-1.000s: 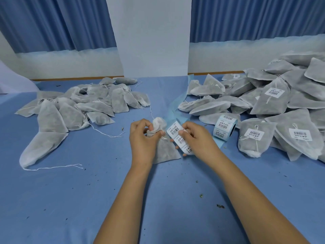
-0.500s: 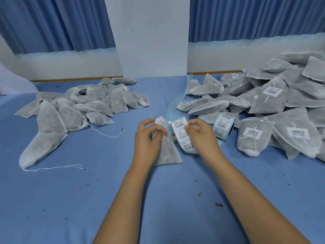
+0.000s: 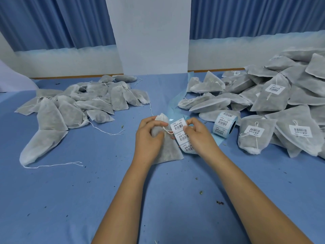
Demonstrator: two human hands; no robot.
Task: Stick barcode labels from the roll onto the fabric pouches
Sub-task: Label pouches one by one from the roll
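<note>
Just beside the label roll (image 3: 224, 125), the left hand (image 3: 149, 136) gripped the pouch (image 3: 168, 150) at its neck and the right hand (image 3: 198, 136) pinched the label strip (image 3: 181, 134) against it; the loose drawstring (image 3: 168, 131) risked being trapped beneath, creasing the strip.

Your blue counter (image 3: 70, 199) carries a heap of plain pouches (image 3: 84, 103) at your left, a labelled heap (image 3: 274, 95) at your right, the label roll (image 3: 223, 125) beside it, and scattered dark crumbs (image 3: 219, 202).

A blue-covered table (image 3: 70, 199) stands against blue curtains (image 3: 52, 22) flanking a pale wall panel (image 3: 149, 36).
</note>
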